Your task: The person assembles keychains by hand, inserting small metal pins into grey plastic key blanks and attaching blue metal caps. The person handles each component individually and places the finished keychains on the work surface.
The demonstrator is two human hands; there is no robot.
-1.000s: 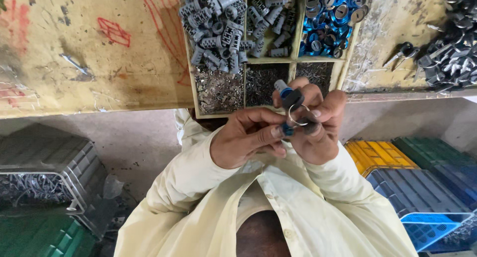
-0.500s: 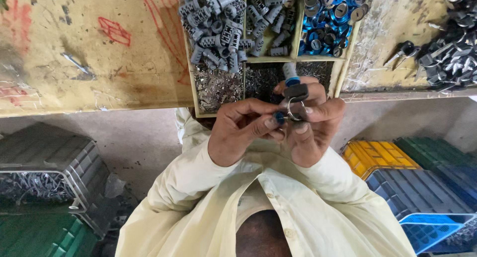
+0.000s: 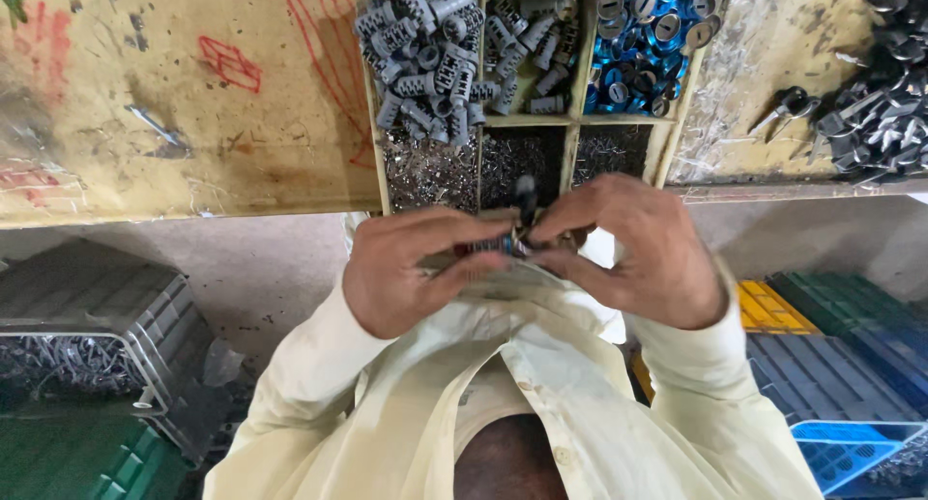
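Observation:
My left hand [image 3: 411, 268] and my right hand [image 3: 628, 249] meet fingertip to fingertip just in front of the wooden bench edge. Between them they pinch a small assembly [image 3: 522, 224]: a dark cylindrical part stands up, with a bit of blue and a metal ring at its base. Fingers hide most of it. Right behind the hands is a wooden divided tray [image 3: 575, 123] holding grey ribbed plastic cylinders [image 3: 420, 45], smaller grey metal parts [image 3: 532, 50], blue caps with metal rings [image 3: 648, 45] and tiny metal pieces [image 3: 430, 171] in the near compartments.
The worn wooden bench [image 3: 174, 103] carries red marks. A heap of dark metal parts [image 3: 875, 113] lies at the right. Below the bench stand grey [image 3: 87, 307], green [image 3: 77, 456], yellow [image 3: 768, 307] and blue [image 3: 851, 452] plastic crates.
Both hands have lowered a little towards my body and closed tighter around the small assembly; the dark part now stands between the fingertips, and the blue piece is mostly covered.

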